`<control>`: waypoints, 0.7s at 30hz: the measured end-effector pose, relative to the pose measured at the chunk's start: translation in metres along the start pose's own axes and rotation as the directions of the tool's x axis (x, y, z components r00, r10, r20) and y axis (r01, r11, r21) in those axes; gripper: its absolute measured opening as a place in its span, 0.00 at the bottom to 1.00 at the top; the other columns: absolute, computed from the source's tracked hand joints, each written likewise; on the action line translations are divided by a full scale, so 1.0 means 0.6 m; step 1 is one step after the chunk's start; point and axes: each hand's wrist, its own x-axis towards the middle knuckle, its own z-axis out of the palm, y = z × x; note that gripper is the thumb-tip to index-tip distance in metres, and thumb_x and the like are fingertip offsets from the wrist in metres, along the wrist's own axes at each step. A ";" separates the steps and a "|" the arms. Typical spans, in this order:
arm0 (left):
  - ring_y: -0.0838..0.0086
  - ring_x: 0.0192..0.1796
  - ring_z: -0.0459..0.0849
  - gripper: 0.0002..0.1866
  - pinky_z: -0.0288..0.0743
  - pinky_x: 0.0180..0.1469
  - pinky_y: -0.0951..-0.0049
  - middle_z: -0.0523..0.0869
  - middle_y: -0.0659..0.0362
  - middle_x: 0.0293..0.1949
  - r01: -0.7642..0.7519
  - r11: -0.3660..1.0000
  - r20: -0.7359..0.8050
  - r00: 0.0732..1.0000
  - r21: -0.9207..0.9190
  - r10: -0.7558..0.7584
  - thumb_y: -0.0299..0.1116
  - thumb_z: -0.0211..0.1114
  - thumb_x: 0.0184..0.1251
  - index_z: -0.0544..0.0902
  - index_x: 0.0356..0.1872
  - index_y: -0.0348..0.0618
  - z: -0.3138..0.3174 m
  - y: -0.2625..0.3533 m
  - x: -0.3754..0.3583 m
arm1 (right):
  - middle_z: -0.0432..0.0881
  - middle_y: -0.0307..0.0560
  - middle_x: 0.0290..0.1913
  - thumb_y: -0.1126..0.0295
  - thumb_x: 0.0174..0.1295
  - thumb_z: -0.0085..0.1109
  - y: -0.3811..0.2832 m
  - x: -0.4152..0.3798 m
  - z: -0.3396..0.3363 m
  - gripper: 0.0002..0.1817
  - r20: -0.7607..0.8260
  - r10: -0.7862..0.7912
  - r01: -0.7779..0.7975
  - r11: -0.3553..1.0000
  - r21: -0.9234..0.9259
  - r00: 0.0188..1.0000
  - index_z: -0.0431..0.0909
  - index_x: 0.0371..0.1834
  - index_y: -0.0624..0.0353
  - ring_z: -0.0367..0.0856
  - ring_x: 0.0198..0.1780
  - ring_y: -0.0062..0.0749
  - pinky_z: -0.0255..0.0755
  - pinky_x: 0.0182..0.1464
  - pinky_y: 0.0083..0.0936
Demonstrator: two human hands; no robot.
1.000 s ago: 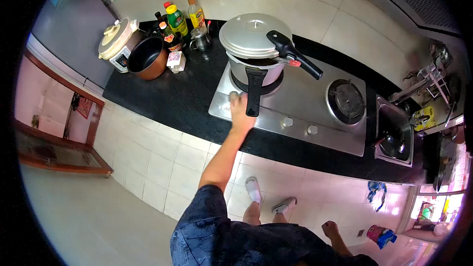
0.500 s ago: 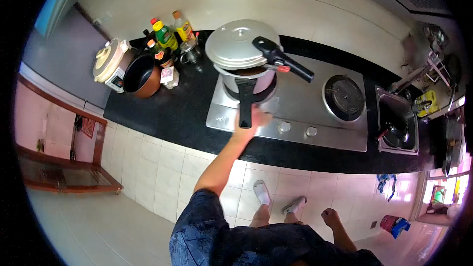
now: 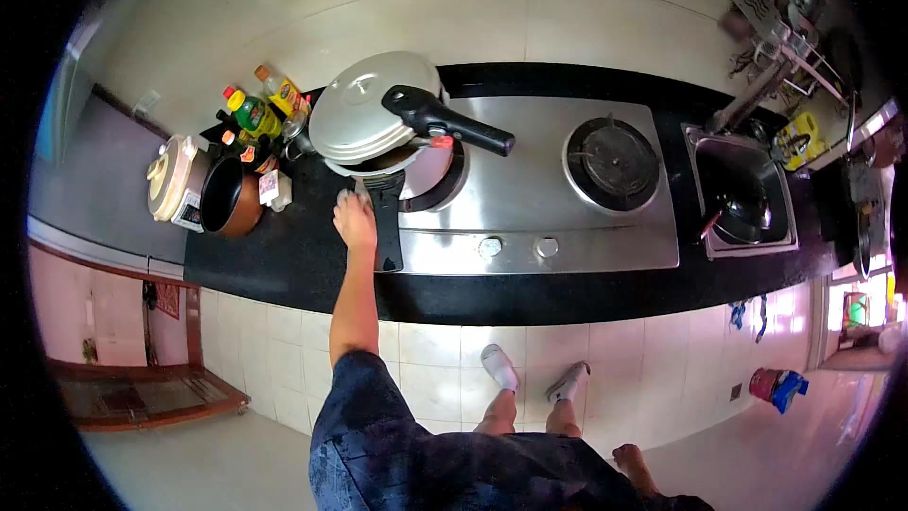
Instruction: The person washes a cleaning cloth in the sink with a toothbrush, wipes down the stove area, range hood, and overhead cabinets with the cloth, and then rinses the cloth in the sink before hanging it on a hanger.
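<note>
My left hand [image 3: 354, 220] is at the front left of a silver pressure cooker [image 3: 371, 168], just left of its black handle [image 3: 387, 222]. Its fingers are curled near the cooker's lower edge, and what they grip is too small to tell. The cooker overlaps the left side of the left burner [image 3: 437, 178]. On top rests the silver lid [image 3: 361, 99], slightly off the rim with a gap at the front right, its black handle [image 3: 454, 123] pointing right. My right hand [image 3: 629, 459] hangs low by my body, closed with nothing visible in it.
Left on the black counter [image 3: 303, 255] are a rice cooker [image 3: 176, 180], a brown pot [image 3: 232, 197], a small box [image 3: 275, 189] and several bottles [image 3: 253, 115]. The right burner [image 3: 613, 163] and a sink [image 3: 742, 194] holding a dark pan [image 3: 745, 218] lie to the right.
The cooker with its lid has shifted left relative to the burner. My left hand has moved from the end of the cooker's handle to its left side. The view has shifted right.
</note>
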 end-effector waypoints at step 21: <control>0.55 0.44 0.81 0.07 0.75 0.48 0.57 0.82 0.49 0.38 -0.471 0.593 0.080 0.736 -0.653 0.672 0.32 0.60 0.61 0.82 0.32 0.41 -0.088 0.579 -0.243 | 0.80 0.59 0.27 0.61 0.58 0.58 -0.139 -0.019 -0.196 0.15 -0.278 0.136 0.004 0.894 0.449 0.951 0.79 0.28 0.66 0.80 0.32 0.49 0.73 0.36 0.41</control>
